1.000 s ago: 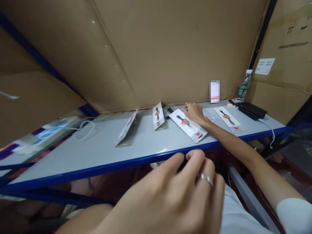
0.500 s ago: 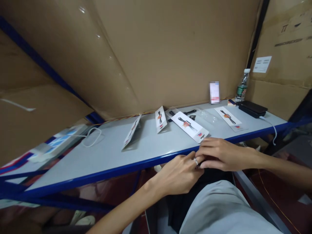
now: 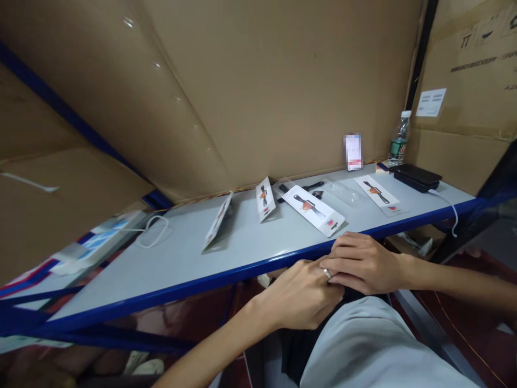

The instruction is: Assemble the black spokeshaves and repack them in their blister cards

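My left hand (image 3: 309, 293) is curled in front of the table's near edge, with a silver ring (image 3: 327, 273) on one finger. My right hand (image 3: 361, 262) lies over its fingertips, thumb and fingers closed around my left fingers beside the ring. Whether anything is between the palms is hidden. Just beyond my hands, a white printed blister card (image 3: 314, 210) lies on the table, picturing a black-handled tool. Behind it are black tool pieces (image 3: 313, 186) and clear plastic. Two more cards stand tilted to the left, a folded card (image 3: 264, 199) and a leaning card (image 3: 218, 221).
On the grey table (image 3: 169, 264) another printed card (image 3: 378, 195) lies at right. Behind it stand a blurred phone (image 3: 353, 152) and a water bottle (image 3: 399, 139). A black box (image 3: 417, 178) trails a white cable. Cardboard walls (image 3: 258, 91) close the back; a blue edge runs along the front.
Both hands have moved slightly down and right in view, still together. The view has shifted a little; things on the table appear to stay in place.
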Action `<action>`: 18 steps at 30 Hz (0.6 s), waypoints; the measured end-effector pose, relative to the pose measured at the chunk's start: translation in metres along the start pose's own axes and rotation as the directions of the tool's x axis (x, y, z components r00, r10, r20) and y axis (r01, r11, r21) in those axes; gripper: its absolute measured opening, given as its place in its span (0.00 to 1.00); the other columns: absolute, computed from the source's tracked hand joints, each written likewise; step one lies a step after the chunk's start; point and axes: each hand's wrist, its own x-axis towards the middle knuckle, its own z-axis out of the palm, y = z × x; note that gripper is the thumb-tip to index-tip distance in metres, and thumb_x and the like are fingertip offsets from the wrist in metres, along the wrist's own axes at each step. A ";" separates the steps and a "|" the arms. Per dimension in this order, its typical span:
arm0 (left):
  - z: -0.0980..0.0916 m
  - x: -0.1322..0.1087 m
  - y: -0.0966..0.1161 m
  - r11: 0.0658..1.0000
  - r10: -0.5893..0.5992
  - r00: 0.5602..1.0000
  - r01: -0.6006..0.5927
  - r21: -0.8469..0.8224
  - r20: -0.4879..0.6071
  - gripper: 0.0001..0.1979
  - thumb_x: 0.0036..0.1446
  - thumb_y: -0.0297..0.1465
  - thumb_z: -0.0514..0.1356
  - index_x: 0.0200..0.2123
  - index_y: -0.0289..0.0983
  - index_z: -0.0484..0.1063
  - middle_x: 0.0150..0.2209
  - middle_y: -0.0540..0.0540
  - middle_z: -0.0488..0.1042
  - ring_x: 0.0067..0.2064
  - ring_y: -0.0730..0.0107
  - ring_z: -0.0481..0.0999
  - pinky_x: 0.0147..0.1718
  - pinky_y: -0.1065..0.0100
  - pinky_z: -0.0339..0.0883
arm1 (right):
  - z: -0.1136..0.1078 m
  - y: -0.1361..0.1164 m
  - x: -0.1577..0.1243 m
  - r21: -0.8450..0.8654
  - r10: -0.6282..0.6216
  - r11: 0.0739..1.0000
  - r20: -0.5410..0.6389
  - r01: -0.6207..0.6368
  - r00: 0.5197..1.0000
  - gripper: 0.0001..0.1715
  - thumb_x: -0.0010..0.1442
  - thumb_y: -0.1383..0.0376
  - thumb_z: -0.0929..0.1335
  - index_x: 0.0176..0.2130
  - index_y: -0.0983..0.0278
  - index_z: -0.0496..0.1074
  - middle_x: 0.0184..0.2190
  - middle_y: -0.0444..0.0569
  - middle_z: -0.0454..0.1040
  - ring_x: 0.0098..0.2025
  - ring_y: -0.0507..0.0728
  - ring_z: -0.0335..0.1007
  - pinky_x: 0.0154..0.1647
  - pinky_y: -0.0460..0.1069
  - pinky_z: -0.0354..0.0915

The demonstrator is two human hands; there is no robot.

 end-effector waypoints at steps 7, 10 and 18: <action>-0.002 0.002 -0.006 0.981 -0.027 0.999 0.019 -0.194 -0.039 0.09 0.64 0.32 0.61 0.30 0.38 0.76 0.32 0.46 0.79 0.34 0.66 0.77 0.28 0.69 0.63 | -0.001 0.005 -0.002 0.127 0.152 0.980 0.006 -0.152 0.988 0.12 0.71 0.65 0.65 0.47 0.67 0.76 0.38 0.53 0.80 0.40 0.56 0.73 0.45 0.52 0.70; -0.013 -0.001 -0.035 0.911 -0.200 0.957 0.104 -0.399 -0.209 0.14 0.68 0.33 0.56 0.30 0.37 0.76 0.37 0.44 0.80 0.34 0.69 0.77 0.34 0.69 0.67 | -0.006 0.035 0.003 0.116 0.444 0.886 0.067 -0.449 0.894 0.11 0.69 0.62 0.68 0.45 0.65 0.77 0.42 0.53 0.79 0.44 0.57 0.75 0.47 0.51 0.68; 0.009 -0.013 -0.119 0.627 -0.710 0.682 0.499 -0.598 -0.176 0.17 0.64 0.40 0.57 0.26 0.38 0.75 0.22 0.48 0.75 0.25 0.67 0.73 0.27 0.70 0.62 | 0.034 0.139 0.024 -0.186 0.863 0.487 0.253 -0.853 0.437 0.23 0.63 0.46 0.70 0.35 0.63 0.77 0.37 0.56 0.80 0.41 0.62 0.76 0.34 0.48 0.60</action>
